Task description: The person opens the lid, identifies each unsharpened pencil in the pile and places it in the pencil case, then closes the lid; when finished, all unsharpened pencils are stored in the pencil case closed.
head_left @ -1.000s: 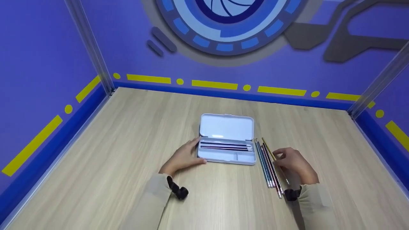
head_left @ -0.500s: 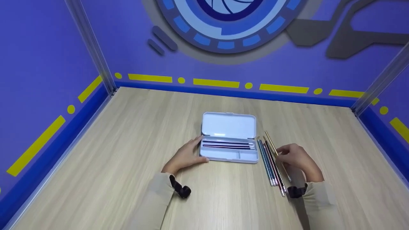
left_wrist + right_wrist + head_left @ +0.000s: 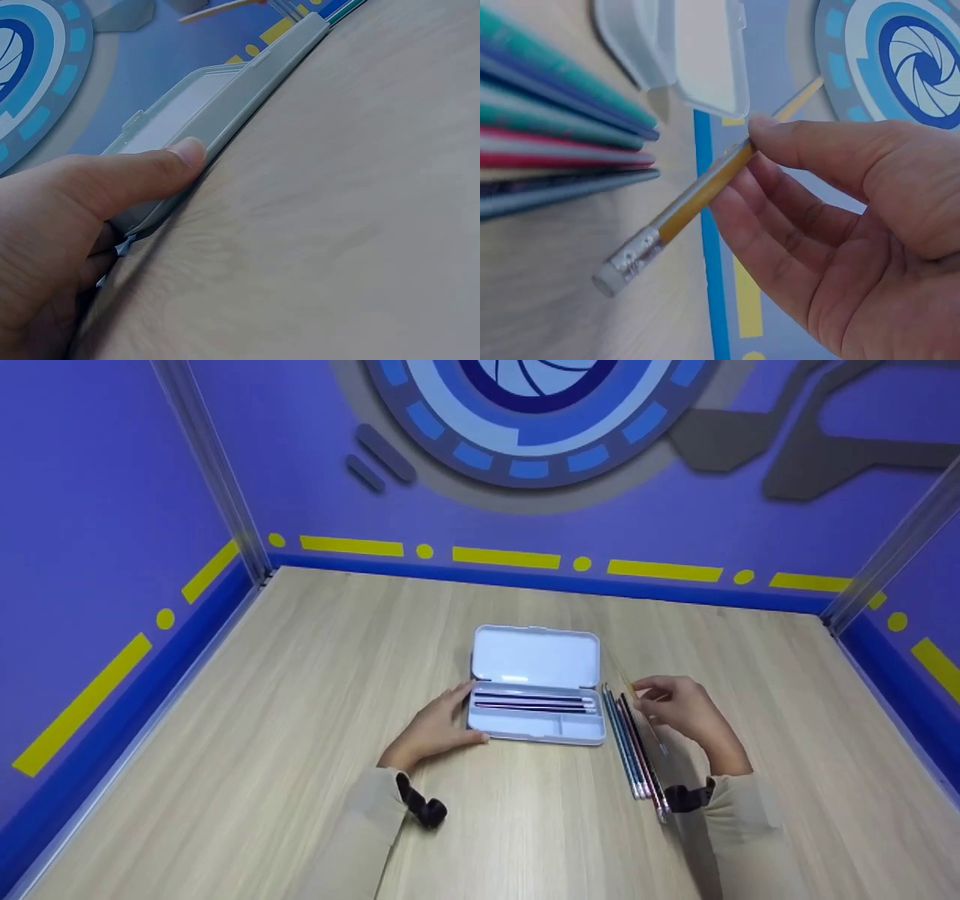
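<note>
A pale blue pencil case [image 3: 536,654] lies unfolded on the table, several dark pencils [image 3: 532,707] in its long back compartment. My left hand [image 3: 429,739] holds the case by its left end. In the left wrist view the thumb [image 3: 169,169] presses its front wall, while the other fingers are mostly hidden behind. Between thumb and fingertips, my right hand [image 3: 686,712] pinches a yellow pencil [image 3: 697,195] around its middle. It is raised and slanted, its silver ferrule and white eraser toward the camera. Several green, red and dark pencils [image 3: 634,750] lie side by side just left of that hand.
The front of the case has a wide compartment [image 3: 517,724] and a small square one [image 3: 581,728]. Blue-purple panels [image 3: 300,472] with yellow marks enclose the wooden table [image 3: 300,660] at the back and sides.
My right hand has lifted the yellow pencil from beside the other pencils and moved slightly up and left with it. The left hand stays on the pencil case.
</note>
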`<state>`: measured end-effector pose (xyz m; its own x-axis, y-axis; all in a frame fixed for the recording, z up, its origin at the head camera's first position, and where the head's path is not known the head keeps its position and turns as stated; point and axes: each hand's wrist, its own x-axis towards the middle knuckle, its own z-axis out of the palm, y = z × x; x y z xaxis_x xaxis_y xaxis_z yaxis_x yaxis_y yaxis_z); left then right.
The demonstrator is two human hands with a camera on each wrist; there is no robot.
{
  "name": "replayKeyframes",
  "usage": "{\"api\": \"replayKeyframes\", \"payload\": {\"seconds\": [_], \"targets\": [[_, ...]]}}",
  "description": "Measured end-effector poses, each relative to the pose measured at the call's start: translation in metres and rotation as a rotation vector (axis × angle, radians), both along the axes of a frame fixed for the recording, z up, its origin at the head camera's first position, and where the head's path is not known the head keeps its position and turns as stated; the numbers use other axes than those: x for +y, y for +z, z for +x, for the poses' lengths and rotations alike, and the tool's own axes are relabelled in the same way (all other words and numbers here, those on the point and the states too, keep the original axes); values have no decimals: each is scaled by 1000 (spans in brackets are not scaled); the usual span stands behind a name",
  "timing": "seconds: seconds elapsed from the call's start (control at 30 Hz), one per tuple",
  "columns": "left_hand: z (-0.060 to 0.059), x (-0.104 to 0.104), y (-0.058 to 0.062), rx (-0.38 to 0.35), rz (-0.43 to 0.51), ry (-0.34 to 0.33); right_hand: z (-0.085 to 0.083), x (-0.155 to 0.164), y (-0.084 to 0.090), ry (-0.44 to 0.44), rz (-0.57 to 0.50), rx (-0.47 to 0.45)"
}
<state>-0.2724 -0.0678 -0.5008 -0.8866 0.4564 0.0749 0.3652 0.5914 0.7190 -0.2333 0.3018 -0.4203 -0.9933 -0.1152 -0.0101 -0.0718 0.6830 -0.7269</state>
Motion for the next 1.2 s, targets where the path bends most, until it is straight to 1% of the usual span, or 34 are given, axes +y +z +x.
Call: {"api": "replayKeyframes", "payload": {"seconds": [0.23,0.43,0.73,0.97,1.1,1.2], "targets": [[-1,-1,0,18,-13,-5,-10,-11,5,4,3,32],[-1,0,-2,15,-14,2,-18,-21,10,31,25,65],[0,0,0,2,-7,5,-28,-42,16,118,19,129],[0,-1,-1,12,-3,1,-36,-61,16,156,52,115],[1,-1,-1,10,1,5,-41,-74,14,198,73,145],[0,-1,0,26,10,-2,-44,-82,14,223,79,147]]}}
